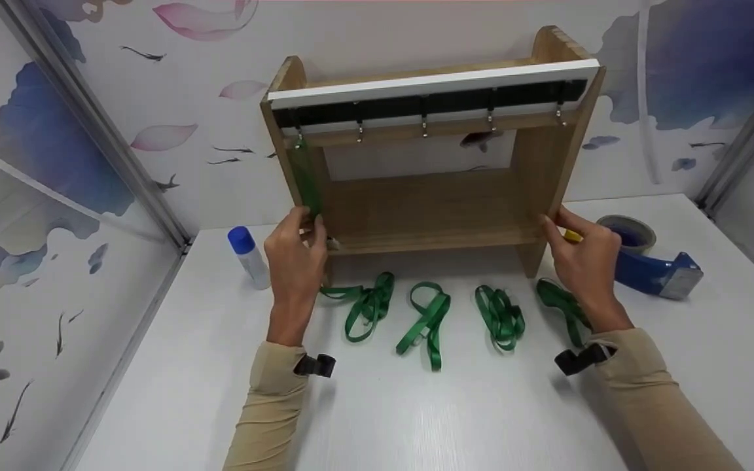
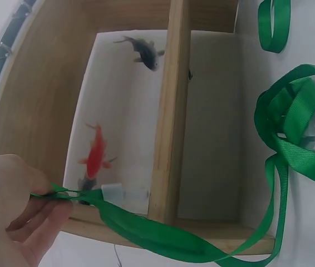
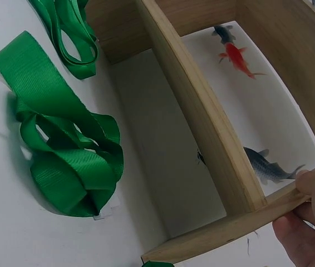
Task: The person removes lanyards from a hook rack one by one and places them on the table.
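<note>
A wooden rack point(image 1: 429, 209) with a row of metal hooks point(image 1: 424, 124) under a black strip stands at the back of the white table. A green strap point(image 1: 306, 176) hangs from the leftmost hook. My left hand point(image 1: 308, 222) pinches this strap by the rack's left side panel; in the left wrist view the fingers point(image 2: 40, 214) hold the green strap point(image 2: 146, 233) near a small clear clip. My right hand point(image 1: 557, 226) grips the rack's right side panel, its fingertips point(image 3: 313, 181) curled over the board's edge point(image 3: 241, 222). Several coiled green lanyards point(image 1: 429, 320) lie in a row in front of the rack.
A glue stick with a blue cap point(image 1: 248, 256) stands left of the rack. A blue tape dispenser point(image 1: 652, 265) sits at the right, with something small and yellow point(image 1: 572, 235) by my right hand. Wallpapered walls close the table in at the left, back and right.
</note>
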`<state>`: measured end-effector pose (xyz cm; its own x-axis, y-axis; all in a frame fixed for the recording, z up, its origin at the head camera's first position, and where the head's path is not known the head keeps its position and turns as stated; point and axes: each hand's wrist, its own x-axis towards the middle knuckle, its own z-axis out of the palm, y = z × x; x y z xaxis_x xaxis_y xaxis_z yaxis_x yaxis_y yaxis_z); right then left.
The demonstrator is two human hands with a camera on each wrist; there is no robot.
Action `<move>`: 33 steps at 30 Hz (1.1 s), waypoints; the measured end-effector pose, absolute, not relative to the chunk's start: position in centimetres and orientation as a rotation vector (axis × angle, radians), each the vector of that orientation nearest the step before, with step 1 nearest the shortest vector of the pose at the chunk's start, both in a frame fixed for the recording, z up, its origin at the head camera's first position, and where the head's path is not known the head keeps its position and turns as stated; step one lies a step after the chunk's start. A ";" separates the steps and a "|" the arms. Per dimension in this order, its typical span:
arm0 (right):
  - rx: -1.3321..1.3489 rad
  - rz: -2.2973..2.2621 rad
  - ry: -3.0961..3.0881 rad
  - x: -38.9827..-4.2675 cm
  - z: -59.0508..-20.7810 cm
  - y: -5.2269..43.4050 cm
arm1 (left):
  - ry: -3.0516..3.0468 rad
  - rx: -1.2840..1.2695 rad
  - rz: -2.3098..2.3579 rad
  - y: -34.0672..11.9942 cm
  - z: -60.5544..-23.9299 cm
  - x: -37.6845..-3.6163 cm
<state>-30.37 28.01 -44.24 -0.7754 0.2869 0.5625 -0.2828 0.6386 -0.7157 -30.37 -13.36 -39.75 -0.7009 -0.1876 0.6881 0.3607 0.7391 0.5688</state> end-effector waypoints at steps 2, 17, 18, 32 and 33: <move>0.001 1.117 -2.190 -30.3 -44.2 28.0 | -2.175 -0.112 -0.905 -13.5 -39.7 -30.4; -0.033 1.108 -2.193 -30.3 -44.4 28.1 | -2.171 -0.120 -1.101 -14.5 -39.0 -30.4; -0.033 1.108 -2.195 -30.3 -44.4 28.1 | -2.164 -0.112 -1.107 -14.5 -38.9 -30.4; 0.019 1.155 -2.162 -30.5 -44.4 28.1 | -2.104 -0.094 -1.018 -13.3 -39.0 -30.1; 0.017 1.157 -2.164 -30.5 -44.4 28.1 | -2.108 -0.099 -1.021 -13.2 -39.2 -30.1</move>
<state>-30.51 28.11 -44.39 -0.7727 0.2885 0.5654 -0.3100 0.6057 -0.7328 -30.13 -13.19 -39.17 -0.6956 -0.2475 0.6744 0.3760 0.6745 0.6354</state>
